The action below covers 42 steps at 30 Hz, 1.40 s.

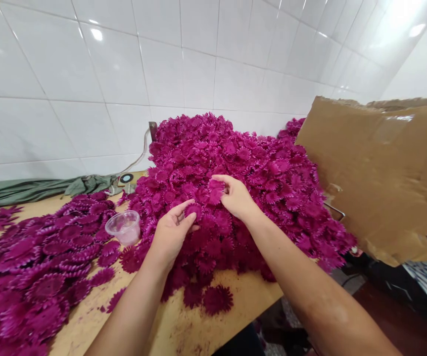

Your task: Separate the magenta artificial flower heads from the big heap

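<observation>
A tall heap of magenta fabric flower pieces covers the middle of a wooden table. My left hand rests on the heap's near slope, thumb and fingers pinched on one flower piece. My right hand is a little higher and to the right, its fingers closed on another flower piece lifted slightly off the heap. A second, flatter spread of the same flower pieces lies to the left in overlapping rows.
A small clear plastic cup stands between the two heaps. A large brown cardboard flap rises at the right. Green cloth and a cable lie along the white tiled wall. The table's edge runs diagonally below my arms.
</observation>
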Each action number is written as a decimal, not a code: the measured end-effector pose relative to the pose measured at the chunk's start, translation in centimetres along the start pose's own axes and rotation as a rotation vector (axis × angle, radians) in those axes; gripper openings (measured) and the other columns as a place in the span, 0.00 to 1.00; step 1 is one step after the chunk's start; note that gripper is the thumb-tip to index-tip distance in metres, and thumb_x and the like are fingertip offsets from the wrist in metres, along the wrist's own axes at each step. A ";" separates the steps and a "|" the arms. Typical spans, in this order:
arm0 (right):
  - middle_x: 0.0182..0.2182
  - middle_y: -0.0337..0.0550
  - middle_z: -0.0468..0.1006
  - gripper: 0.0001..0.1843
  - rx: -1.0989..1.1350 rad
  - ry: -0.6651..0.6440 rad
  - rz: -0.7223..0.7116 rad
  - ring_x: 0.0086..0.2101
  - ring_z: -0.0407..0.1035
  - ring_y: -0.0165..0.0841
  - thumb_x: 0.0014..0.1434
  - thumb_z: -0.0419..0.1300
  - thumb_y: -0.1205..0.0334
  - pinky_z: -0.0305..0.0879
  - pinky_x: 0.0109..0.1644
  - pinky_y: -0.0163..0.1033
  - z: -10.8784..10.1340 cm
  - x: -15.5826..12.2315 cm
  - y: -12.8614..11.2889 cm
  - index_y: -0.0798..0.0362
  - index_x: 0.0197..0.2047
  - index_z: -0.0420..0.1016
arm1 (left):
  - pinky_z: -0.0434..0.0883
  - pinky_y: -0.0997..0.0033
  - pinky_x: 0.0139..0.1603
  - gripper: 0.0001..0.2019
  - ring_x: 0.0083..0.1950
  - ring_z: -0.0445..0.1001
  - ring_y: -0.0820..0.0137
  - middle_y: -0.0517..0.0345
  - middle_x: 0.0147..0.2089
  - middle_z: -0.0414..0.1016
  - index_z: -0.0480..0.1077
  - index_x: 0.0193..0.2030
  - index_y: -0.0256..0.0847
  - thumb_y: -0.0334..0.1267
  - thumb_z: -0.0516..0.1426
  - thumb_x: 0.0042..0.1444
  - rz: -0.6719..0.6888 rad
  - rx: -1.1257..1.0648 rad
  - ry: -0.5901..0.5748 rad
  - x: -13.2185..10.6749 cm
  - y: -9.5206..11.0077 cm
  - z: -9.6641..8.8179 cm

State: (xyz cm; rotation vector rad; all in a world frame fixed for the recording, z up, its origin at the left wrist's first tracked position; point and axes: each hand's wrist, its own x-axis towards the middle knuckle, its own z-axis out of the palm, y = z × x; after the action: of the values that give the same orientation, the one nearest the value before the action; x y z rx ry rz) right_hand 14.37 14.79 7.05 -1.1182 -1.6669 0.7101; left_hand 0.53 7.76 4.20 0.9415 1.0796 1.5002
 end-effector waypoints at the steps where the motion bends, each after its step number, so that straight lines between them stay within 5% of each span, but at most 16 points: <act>1: 0.43 0.48 0.74 0.27 -0.082 -0.015 -0.058 0.44 0.68 0.35 0.39 0.53 0.81 0.61 0.52 0.44 -0.2 0.4 -0.2 0.56 0.44 0.72 | 0.69 0.78 0.28 0.25 0.26 0.67 0.78 0.63 0.28 0.73 0.72 0.40 0.36 0.40 0.66 0.29 -0.002 -0.001 -0.004 0.1 0.0 -0.1; 6: 0.51 0.50 0.68 0.28 -0.336 -0.053 -0.203 0.54 0.58 0.41 0.39 0.53 0.83 0.54 0.58 0.48 -0.6 0.7 -1.7 0.56 0.43 0.74 | 0.59 0.82 0.21 0.19 0.21 0.61 0.81 0.66 0.19 0.68 0.71 0.25 0.34 0.46 0.66 0.29 0.013 0.060 0.048 0.7 -0.6 -0.8; 11: 0.38 0.48 0.76 0.13 -0.211 -0.184 -0.151 0.38 0.70 0.35 0.51 0.57 0.65 0.64 0.46 0.43 1.2 -2.1 -3.1 0.57 0.41 0.74 | 0.51 0.80 0.17 0.23 0.16 0.52 0.82 0.70 0.12 0.57 0.60 0.16 0.37 0.55 0.63 0.30 0.012 0.083 0.077 1.4 -1.4 -1.0; 16: 0.30 0.41 0.76 0.10 -0.076 -0.313 -0.134 0.28 0.68 0.28 0.49 0.59 0.65 0.64 0.35 0.35 3.2 -3.9 -2.6 0.56 0.37 0.74 | 0.58 0.77 0.21 0.23 0.19 0.60 0.77 0.66 0.15 0.63 0.64 0.20 0.37 0.59 0.59 0.36 -0.021 0.054 0.003 0.9 -0.9 -0.6; 20: 0.24 0.39 0.75 0.05 -0.023 -0.169 -0.082 0.27 0.67 0.28 0.51 0.55 0.69 0.63 0.34 0.34 3.2 -3.5 -1.5 0.55 0.28 0.73 | 0.62 0.75 0.27 0.20 0.24 0.66 0.74 0.61 0.22 0.71 0.70 0.28 0.37 0.53 0.62 0.36 -0.041 0.068 -0.161 0.0 -0.3 -0.2; 24: 0.25 0.40 0.74 0.08 -0.042 0.056 -0.085 0.27 0.68 0.30 0.53 0.52 0.66 0.65 0.35 0.37 1.4 -1.8 -0.8 0.55 0.31 0.72 | 0.63 0.74 0.30 0.16 0.27 0.67 0.73 0.61 0.24 0.72 0.71 0.28 0.37 0.45 0.64 0.32 0.064 0.142 -0.054 -0.2 -0.4 -0.1; 27: 0.37 0.47 0.75 0.09 -0.180 0.194 -0.139 0.41 0.68 0.36 0.50 0.57 0.67 0.63 0.46 0.44 -0.1 -1.0 -0.7 0.54 0.36 0.74 | 0.63 0.74 0.28 0.16 0.24 0.66 0.73 0.61 0.23 0.72 0.70 0.27 0.37 0.46 0.63 0.32 0.022 0.171 -0.043 0.2 -0.8 -0.3; 30: 0.45 0.51 0.72 0.13 -0.207 0.107 -0.183 0.50 0.62 0.40 0.47 0.61 0.64 0.57 0.54 0.47 -0.2 -1.7 -1.1 0.54 0.39 0.75 | 0.59 0.76 0.22 0.17 0.19 0.60 0.77 0.65 0.16 0.65 0.66 0.20 0.38 0.51 0.62 0.34 -0.011 0.191 -0.026 0.9 -1.3 -0.6; 33: 0.38 0.48 0.76 0.13 -0.057 -0.139 -0.081 0.39 0.69 0.34 0.50 0.59 0.60 0.65 0.45 0.42 0.9 -3.2 -1.8 0.55 0.40 0.74 | 0.55 0.77 0.20 0.22 0.16 0.54 0.79 0.69 0.12 0.57 0.60 0.15 0.39 0.56 0.60 0.35 0.010 0.206 0.049 1.4 -1.5 -0.6; 36: 0.30 0.42 0.76 0.11 0.013 -0.271 -0.031 0.29 0.69 0.29 0.48 0.60 0.62 0.65 0.35 0.36 2.2 -4.1 -2.0 0.56 0.36 0.74 | 0.59 0.76 0.23 0.23 0.20 0.60 0.77 0.66 0.14 0.62 0.63 0.16 0.37 0.59 0.60 0.34 0.029 0.179 0.008 1.3 -1.2 -0.2; 42: 0.21 0.36 0.71 0.03 0.044 -0.117 -0.051 0.23 0.64 0.26 0.48 0.57 0.69 0.61 0.30 0.33 2.9 -3.3 -0.9 0.55 0.26 0.71 | 0.65 0.74 0.30 0.20 0.28 0.69 0.72 0.59 0.25 0.73 0.72 0.30 0.36 0.52 0.61 0.38 -0.018 0.077 -0.194 0.0 -0.5 0.4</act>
State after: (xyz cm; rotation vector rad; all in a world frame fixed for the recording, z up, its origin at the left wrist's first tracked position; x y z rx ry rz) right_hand 11.68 11.54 5.48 -1.0159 -1.7640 0.7884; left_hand 1.02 7.88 3.82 1.1038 1.0082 1.3304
